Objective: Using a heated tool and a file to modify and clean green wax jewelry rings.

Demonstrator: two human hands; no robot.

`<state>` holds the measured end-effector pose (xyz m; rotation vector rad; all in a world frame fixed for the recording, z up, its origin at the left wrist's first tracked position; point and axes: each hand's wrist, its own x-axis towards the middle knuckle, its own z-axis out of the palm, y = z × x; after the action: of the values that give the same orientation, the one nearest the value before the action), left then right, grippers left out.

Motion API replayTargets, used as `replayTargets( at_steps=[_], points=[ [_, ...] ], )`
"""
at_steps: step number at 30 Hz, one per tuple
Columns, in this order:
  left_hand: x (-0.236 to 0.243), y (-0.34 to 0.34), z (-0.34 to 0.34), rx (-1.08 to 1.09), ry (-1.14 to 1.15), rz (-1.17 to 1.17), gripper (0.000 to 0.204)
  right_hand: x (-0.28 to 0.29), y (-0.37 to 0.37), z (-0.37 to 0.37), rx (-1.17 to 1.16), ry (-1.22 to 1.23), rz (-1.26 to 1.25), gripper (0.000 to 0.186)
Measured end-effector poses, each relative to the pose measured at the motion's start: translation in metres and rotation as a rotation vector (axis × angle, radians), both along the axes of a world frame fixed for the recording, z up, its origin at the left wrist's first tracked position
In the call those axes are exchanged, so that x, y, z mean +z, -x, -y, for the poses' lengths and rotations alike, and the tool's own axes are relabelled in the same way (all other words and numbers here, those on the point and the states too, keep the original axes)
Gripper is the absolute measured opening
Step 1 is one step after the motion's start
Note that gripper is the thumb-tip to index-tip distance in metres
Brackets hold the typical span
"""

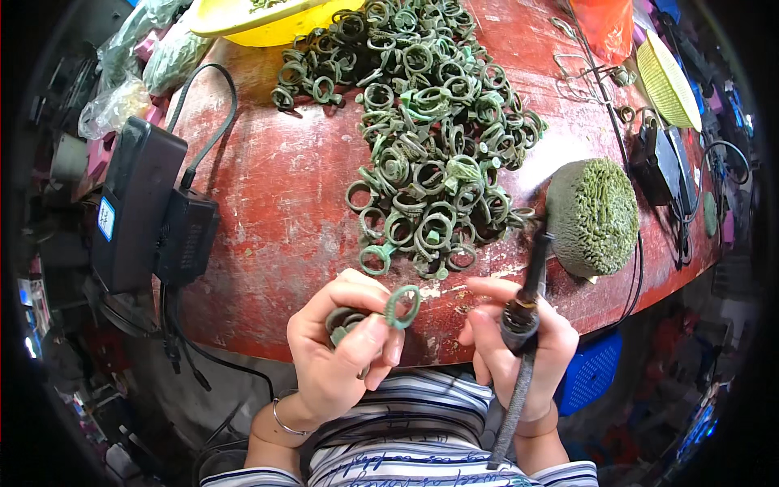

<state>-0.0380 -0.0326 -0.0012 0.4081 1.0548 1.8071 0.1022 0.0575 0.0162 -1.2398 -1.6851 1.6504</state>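
Near the table's front edge, my left hand (337, 349) pinches a green ring (403, 307) between thumb and fingertips. More dark green rings (344, 323) sit in the curl of its fingers. To the right, my right hand (519, 341) grips a black pen-shaped corded tool (531, 284). The tool's slim end points up and away, and a grey sleeved cord (511, 406) hangs down from its back end. The exact kind of tool cannot be made out. A large pile of green rings (434, 162) spreads over the red table (268, 243) just beyond both hands.
A round green block with a grooved face (608, 219) stands right of the pile. Black power boxes with cables (138, 203) are at the left, another black device (661, 162) at the right. A yellow basin (276, 28), a pale basket (668, 81) and an orange bag (607, 28) are farther back.
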Motion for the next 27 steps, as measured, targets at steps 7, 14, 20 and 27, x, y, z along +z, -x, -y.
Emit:
replayTargets(
  at_steps=[7, 14, 20, 27],
  points=[
    [0.001, 0.009, -0.002, -0.025, -0.14, 0.25, 0.018, -0.009, 0.019, -0.005, 0.158, -0.247, 0.039, 0.024],
    [-0.006, 0.008, -0.008, -0.062, -0.245, 0.184, 0.011, 0.0, 0.012, -0.006, 0.19, -0.2, 0.137, 0.023],
    [0.006, 0.008, -0.021, -0.054, 0.076, -0.867, 0.025, 0.003, 0.004, -0.006, 0.119, -0.189, 0.082, 0.017],
    [0.007, -0.005, -0.025, 0.041, 0.235, -1.282, 0.027, 0.002, -0.007, -0.004, 0.106, -0.125, 0.021, 0.019]
  ],
)
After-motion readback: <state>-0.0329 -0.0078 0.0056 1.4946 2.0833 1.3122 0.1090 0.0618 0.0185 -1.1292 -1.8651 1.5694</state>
